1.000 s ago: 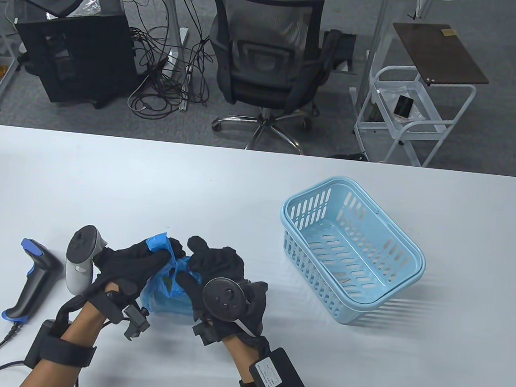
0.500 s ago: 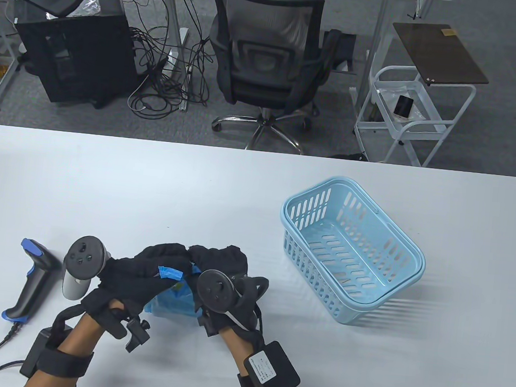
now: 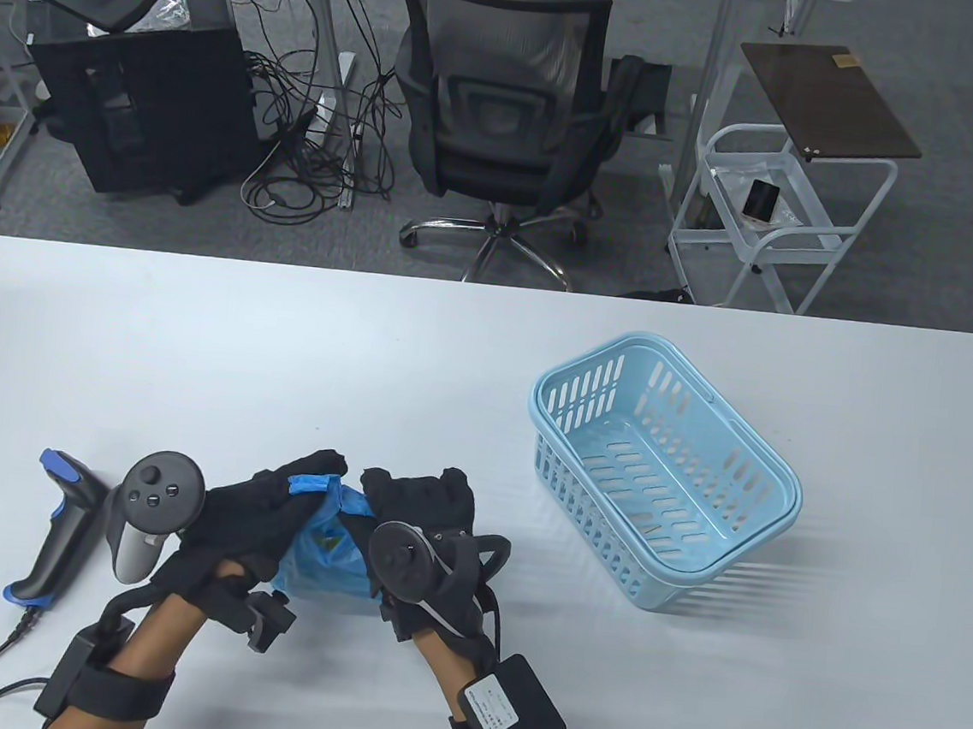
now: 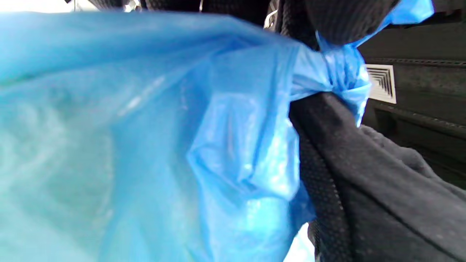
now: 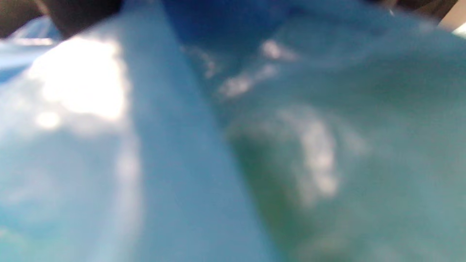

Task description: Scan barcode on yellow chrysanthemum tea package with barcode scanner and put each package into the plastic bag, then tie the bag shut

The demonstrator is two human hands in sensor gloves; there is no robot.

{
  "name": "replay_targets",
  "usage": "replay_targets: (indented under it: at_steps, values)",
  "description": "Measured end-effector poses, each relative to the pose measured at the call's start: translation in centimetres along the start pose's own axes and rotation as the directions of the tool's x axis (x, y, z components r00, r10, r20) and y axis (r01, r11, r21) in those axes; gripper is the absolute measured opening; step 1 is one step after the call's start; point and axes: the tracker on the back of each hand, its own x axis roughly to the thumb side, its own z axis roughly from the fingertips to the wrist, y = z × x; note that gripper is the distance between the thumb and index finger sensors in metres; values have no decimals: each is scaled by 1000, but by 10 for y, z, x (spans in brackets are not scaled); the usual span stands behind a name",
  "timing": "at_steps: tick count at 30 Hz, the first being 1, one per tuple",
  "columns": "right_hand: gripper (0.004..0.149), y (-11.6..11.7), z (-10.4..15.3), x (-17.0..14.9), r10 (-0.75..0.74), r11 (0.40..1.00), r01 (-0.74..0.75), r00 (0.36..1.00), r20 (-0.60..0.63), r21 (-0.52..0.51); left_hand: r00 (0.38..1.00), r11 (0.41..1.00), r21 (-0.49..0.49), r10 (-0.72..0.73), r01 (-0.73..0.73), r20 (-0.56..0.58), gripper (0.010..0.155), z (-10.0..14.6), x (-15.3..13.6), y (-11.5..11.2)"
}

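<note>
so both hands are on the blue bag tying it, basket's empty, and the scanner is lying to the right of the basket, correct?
Not quite. The barcode scanner lies at the table's left, beside the left hand, far from the basket; the table view shows it. Otherwise right: left and right hand hold the blue bag and the basket is empty.

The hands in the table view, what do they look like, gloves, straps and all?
Both the left hand and right hand wear black fabric gloves with bare forearms. Each carries a round-topped tracker, grey on the left, black on the right, plus black wrist straps, boxes and thin cables.
</note>
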Motion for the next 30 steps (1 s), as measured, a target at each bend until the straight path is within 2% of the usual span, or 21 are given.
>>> replay_targets:
  at_steps: [5,9,12,15,16,18,19,22,24,25,27,30]
  values:
    - [59,0,3,1,48,999,-49,998,39,7,966,963,-76,257,-257,-20,51,-4,-10,-2]
    - [72,3,5,-3,11,996,-16,998,60,87,946,940,-116,324,-320,19,48,-7,-12,0]
    - [82,1,3,-13,-104,979,98,994,24,177,932,924,-147,361,-352,42,47,-8,-11,1]
    - [91,-3,-1,-27,-276,939,284,959,-66,194,938,931,-173,338,-322,76,47,-8,-10,2]
    - [89,-5,-4,-34,-386,896,403,914,-123,186,933,925,-187,350,-331,80,46,-9,-10,2]
    - [80,-4,-8,-41,-506,827,535,842,-187,170,927,914,-219,366,-341,83,46,-10,-10,0]
    - [78,-1,-10,-42,-535,795,568,822,-196,213,924,909,-236,372,-344,84,46,-10,-10,-1]
    - [76,7,-14,-37,-555,760,587,809,-190,280,920,899,-264,382,-348,87,46,-10,-10,-3]
    - [73,8,-17,-35,-580,736,613,790,-201,288,920,899,-269,381,-346,89,46,-10,-11,-2]
    - [67,9,-19,-34,-608,712,646,764,-217,277,918,896,-272,386,-350,89,46,-11,-12,0]
    - [57,8,-19,-32,-613,719,651,759,-221,243,912,886,-286,403,-366,82,47,-11,-13,1]
    - [49,3,-18,-30,-537,808,563,825,-177,172,924,886,-318,376,-336,72,51,-10,-13,0]
